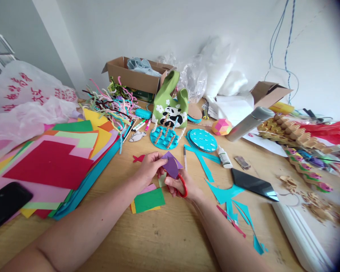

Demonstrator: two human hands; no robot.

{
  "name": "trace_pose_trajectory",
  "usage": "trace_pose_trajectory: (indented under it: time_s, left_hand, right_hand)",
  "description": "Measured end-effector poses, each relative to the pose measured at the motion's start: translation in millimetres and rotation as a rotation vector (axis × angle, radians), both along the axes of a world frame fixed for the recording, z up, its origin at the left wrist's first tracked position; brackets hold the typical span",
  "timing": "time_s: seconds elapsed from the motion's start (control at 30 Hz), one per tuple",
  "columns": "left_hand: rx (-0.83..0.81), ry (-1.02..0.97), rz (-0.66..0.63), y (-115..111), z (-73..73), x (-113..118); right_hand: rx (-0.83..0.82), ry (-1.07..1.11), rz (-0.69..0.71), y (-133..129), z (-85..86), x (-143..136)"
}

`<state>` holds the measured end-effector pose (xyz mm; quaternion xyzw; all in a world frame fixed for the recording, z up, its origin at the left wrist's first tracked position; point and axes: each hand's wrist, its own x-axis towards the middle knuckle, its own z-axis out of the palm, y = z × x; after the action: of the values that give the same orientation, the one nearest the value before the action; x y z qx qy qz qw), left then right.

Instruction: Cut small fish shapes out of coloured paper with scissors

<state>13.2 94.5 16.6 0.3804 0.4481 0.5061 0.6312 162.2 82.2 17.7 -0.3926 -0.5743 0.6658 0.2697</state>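
Purple paper (170, 163) is pinched between the thumb and fingers of my left hand (153, 166). My right hand (178, 185) is closed around red-handled scissors (183, 186), whose blades are hidden behind the paper. Under and in front of my hands lie green, pink and yellow paper pieces (149, 200). A red fish-shaped cutout (138, 158) rests just left of my left hand. Beyond my hands is a blue disc (164, 138) with twisted brown and white sticks standing on it. To its right sits a stack of spotted blue discs (202, 140).
Colored paper sheets (51, 162) and a black phone (8, 204) lie left. Blue scraps (225, 192), a glue bottle (224, 158), a black tablet (253, 184) and a grey flask (251, 122) are right. A green panda bag (171, 105) stands behind.
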Motion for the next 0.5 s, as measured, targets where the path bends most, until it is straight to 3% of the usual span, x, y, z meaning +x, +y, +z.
trace_pose_trajectory:
  time_s: [0.23, 0.5]
  left_hand:
    - [-0.006, 0.018, -0.003, 0.5, -1.4, -0.5]
    - [-0.003, 0.022, -0.012, -0.3, -1.2, -0.4]
  right_hand:
    - [0.005, -0.036, -0.015, -2.2, 4.9, -0.3]
    - [0.025, -0.036, -0.009, 0.5, -5.0, 1.5]
